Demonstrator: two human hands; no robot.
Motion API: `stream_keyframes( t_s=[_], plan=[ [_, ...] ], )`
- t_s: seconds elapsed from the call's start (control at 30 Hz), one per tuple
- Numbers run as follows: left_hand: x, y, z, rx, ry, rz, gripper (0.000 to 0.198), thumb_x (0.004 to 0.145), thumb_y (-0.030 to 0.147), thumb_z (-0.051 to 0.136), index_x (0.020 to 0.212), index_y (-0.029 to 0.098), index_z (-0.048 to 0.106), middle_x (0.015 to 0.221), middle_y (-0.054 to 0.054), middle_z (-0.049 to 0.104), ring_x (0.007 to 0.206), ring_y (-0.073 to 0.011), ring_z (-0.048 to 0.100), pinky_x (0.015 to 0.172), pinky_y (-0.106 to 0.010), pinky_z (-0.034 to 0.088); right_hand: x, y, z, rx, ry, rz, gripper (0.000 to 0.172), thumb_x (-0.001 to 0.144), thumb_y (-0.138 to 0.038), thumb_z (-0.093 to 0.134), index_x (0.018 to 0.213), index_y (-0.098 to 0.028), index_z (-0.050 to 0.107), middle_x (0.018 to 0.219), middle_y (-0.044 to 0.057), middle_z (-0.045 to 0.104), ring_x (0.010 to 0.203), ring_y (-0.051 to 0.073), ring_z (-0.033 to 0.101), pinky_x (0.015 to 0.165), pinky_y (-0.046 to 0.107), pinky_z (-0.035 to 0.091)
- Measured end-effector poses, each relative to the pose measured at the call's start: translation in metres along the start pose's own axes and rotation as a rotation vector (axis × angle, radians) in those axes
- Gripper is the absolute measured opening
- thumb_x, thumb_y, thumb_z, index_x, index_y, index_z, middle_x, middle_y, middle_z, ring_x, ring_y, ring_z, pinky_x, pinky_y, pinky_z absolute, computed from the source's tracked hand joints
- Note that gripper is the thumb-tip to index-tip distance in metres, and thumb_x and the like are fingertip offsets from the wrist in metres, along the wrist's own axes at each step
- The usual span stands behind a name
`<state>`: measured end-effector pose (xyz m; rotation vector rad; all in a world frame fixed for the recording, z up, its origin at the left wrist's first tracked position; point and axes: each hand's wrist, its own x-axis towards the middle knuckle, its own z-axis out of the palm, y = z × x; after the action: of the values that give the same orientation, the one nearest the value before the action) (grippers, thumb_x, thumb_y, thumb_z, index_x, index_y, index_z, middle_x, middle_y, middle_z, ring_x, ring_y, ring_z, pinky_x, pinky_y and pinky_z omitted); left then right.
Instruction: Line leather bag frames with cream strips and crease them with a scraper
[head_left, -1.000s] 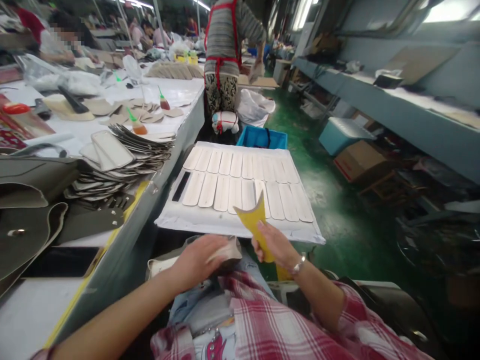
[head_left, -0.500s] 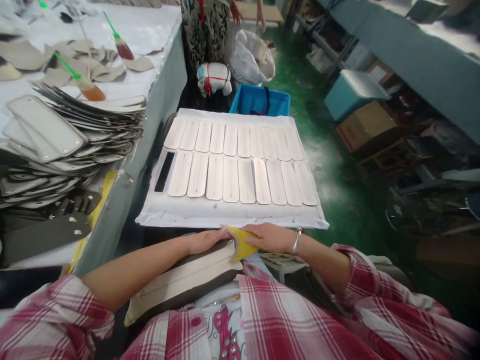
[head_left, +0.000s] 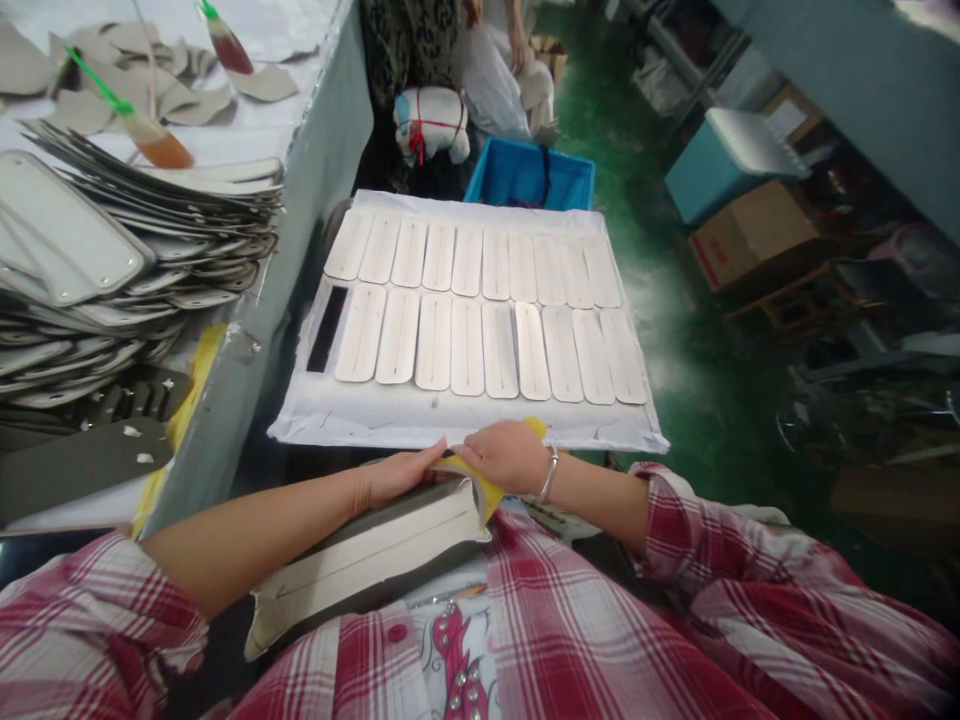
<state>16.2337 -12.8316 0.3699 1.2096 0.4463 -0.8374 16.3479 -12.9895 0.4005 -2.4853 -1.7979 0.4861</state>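
Observation:
Across my lap lies a long cream panel with dark grey sides (head_left: pixel 375 548), with a thin line running down its middle. My left hand (head_left: pixel 401 474) rests along the panel's far edge, fingers stretched out, their tips close to the right thumb. At the panel's right end my right hand (head_left: pixel 504 457) is closed on a bent yellow sheet (head_left: pixel 491 497), which curves around that end and also shows past the knuckles. Whether the yellow sheet is cloth or paper I cannot tell. Just beyond both hands is a white-covered board (head_left: pixel 360 402) bearing two rows of pale rounded strips (head_left: pixel 466 348).
On the left, a bench (head_left: pixel 255 300) carries stacked grey-edged plates (head_left: pixel 217 225) and a green-nozzled bottle of orange liquid (head_left: pixel 161 145). Behind the board sit a blue crate (head_left: pixel 502 170) and a tied white bundle (head_left: pixel 431 125); a person's hand shows above. Boxes (head_left: pixel 757 235) stand right.
My right hand has moved left and slightly up with the yellow sheet, closing in on my left hand. The left hand has risen a little. The view has tilted downward.

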Motion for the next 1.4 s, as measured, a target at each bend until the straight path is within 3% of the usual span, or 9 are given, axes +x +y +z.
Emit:
stream_keyframes(
  t_s=[0.1,0.2,0.33,0.63,0.93,1.1,1.2,1.3,1.4],
  plan=[
    [-0.01,0.007,-0.004,0.421,0.12,-0.022,0.073,0.075,0.074,0.029,0.102,0.016,0.065,0.101,-0.007,0.066,0.099,-0.0258,0.056,0.088,-0.033,0.038,0.005,0.0,-0.004,-0.022,-0.019,-0.092,0.056,0.093,-0.044,0.016,0.08,-0.018,0.064,0.076,0.006,0.067,0.07,0.017,0.059,0.058,0.028,0.028],
    [-0.017,0.011,-0.004,0.61,0.109,0.051,0.072,0.078,0.071,0.024,0.099,0.017,0.066,0.1,-0.005,0.067,0.098,-0.0236,0.056,0.089,-0.03,0.037,0.008,-0.001,-0.006,-0.03,-0.027,-0.16,0.054,0.093,-0.043,0.018,0.079,-0.018,0.064,0.076,0.005,0.067,0.068,0.016,0.059,0.057,0.027,0.026],
    [-0.018,0.006,-0.003,0.679,0.074,0.102,0.069,0.081,0.067,0.023,0.096,0.016,0.066,0.095,-0.005,0.068,0.094,-0.0218,0.058,0.088,-0.028,0.038,0.008,-0.003,-0.005,-0.048,-0.02,-0.185,0.054,0.093,-0.045,0.021,0.078,-0.017,0.065,0.075,0.006,0.067,0.068,0.017,0.059,0.056,0.028,0.025],
    [-0.02,0.004,0.004,0.696,-0.066,0.211,0.059,0.089,0.054,0.02,0.111,0.014,0.057,0.116,-0.005,0.06,0.107,-0.0175,0.053,0.098,-0.025,0.033,0.007,-0.003,-0.002,-0.057,-0.049,-0.254,0.058,0.093,-0.044,0.016,0.083,-0.016,0.066,0.078,0.009,0.067,0.067,0.016,0.059,0.057,0.028,0.028],
    [-0.022,0.012,0.026,0.952,-0.028,0.27,0.053,0.092,0.048,0.018,0.131,0.016,0.037,0.134,-0.009,0.044,0.119,-0.018,0.045,0.103,-0.029,0.028,0.0,0.003,0.009,0.071,-0.106,-0.342,0.053,0.093,-0.043,0.019,0.086,-0.015,0.064,0.083,0.009,0.068,0.069,0.018,0.058,0.06,0.028,0.031],
    [-0.03,0.022,0.043,1.135,0.126,0.278,0.054,0.09,0.049,0.023,0.132,0.015,0.033,0.132,-0.011,0.046,0.117,-0.0193,0.046,0.101,-0.031,0.032,-0.011,0.007,0.0,0.004,-0.093,-0.316,0.054,0.092,-0.046,0.019,0.088,-0.018,0.065,0.079,0.008,0.068,0.067,0.018,0.06,0.056,0.026,0.03],
    [-0.041,0.02,0.054,1.263,0.219,0.267,0.073,0.083,0.059,0.033,0.136,0.009,0.024,0.139,-0.017,0.036,0.126,-0.024,0.036,0.104,-0.035,0.027,-0.026,0.02,-0.004,-0.006,-0.107,-0.271,0.056,0.092,-0.048,0.02,0.08,-0.017,0.065,0.076,0.008,0.067,0.069,0.017,0.06,0.056,0.025,0.03],
    [-0.048,0.005,0.065,1.35,0.331,0.246,0.098,0.069,0.07,0.046,0.138,0.007,0.018,0.143,-0.019,0.026,0.13,-0.028,0.027,0.106,-0.039,0.022,-0.047,0.032,0.007,0.145,-0.091,-0.087,0.057,0.092,-0.049,0.019,0.077,-0.017,0.064,0.076,0.007,0.066,0.067,0.016,0.058,0.056,0.025,0.03],
    [-0.045,-0.013,0.079,1.44,0.55,0.261,0.107,0.06,0.07,0.056,0.138,0.007,0.018,0.142,-0.019,0.028,0.129,-0.0316,0.027,0.105,-0.045,0.021,-0.069,0.034,0.031,0.443,-0.067,0.125,0.059,0.091,-0.051,0.018,0.073,-0.014,0.061,0.069,0.007,0.063,0.061,0.014,0.054,0.056,0.025,0.032]
  ],
)
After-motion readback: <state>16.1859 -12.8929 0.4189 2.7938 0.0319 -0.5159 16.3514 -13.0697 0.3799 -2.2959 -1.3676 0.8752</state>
